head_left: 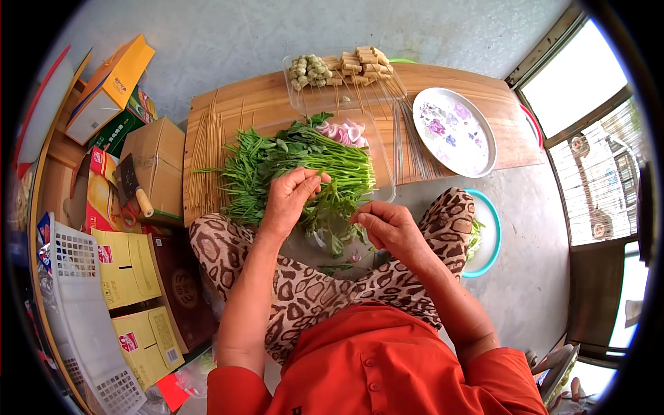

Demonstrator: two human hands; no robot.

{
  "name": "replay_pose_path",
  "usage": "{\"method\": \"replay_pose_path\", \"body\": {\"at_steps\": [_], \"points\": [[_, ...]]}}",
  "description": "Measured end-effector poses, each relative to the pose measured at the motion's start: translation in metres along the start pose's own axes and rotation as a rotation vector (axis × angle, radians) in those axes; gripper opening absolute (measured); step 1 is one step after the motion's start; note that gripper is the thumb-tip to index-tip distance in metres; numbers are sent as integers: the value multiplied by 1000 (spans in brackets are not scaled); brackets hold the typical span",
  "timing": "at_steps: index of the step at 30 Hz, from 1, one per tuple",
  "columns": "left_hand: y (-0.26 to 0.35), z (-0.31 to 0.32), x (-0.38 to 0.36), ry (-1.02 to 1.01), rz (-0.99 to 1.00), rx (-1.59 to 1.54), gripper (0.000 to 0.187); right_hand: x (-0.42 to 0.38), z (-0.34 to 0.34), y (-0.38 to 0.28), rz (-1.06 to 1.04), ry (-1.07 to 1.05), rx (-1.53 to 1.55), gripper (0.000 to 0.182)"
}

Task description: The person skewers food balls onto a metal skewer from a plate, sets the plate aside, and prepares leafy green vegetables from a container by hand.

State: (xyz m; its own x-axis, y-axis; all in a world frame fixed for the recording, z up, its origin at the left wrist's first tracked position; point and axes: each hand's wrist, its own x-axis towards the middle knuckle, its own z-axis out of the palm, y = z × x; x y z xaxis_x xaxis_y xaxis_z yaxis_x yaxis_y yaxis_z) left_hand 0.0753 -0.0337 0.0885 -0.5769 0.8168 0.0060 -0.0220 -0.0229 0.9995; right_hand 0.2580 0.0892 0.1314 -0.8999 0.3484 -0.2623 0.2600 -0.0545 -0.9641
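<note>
My left hand (292, 197) is closed in a pinch at the near edge of the greens, with a leafy sprig (330, 205) between it and my right hand. Closed too, my right hand (387, 225) has thumb and forefinger pressed together at the sprig's right end. Just beyond both hands, a heap of leafy greens (277, 155) lies in a clear plastic tray (384, 159), its pale stems pointing right. Pink sliced pieces (344, 133) sit at the tray's back. A few loose leaves (339, 265) are on the floor between my knees.
Thin wooden skewers (205, 159) lie on the wooden table's left. Behind, another tray (299, 101) holds skewered food (360, 66). A floral plate (454, 131) and metal skewers (408, 149) are at right. A blue-rimmed basin (495, 235) stands below; boxes (131, 270) and a cleaver (128, 181) are left.
</note>
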Motion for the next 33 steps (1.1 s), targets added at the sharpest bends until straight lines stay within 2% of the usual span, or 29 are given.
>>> {"method": "replay_pose_path", "body": {"at_steps": [4,9,12,14,16,26,33], "points": [[-13,3,1,-48,54,-74,21,2,1,-2,-5,4,-14,22],[-3,1,2,-50,68,-4,22,3,1,-5,17,-5,42,22],[10,7,-1,-86,15,-170,23,1,-1,-12,55,-19,126,21],[10,7,-2,-182,-62,-313,24,0,-5,-14,76,-29,179,21],[8,5,-1,-217,-59,-296,25,-2,-10,-14,119,-73,248,20],[11,6,-3,-288,-121,-369,24,-7,-14,-10,135,-106,285,21],[4,1,-1,-284,-112,-323,20,-13,-15,-14,162,-108,152,22]]}}
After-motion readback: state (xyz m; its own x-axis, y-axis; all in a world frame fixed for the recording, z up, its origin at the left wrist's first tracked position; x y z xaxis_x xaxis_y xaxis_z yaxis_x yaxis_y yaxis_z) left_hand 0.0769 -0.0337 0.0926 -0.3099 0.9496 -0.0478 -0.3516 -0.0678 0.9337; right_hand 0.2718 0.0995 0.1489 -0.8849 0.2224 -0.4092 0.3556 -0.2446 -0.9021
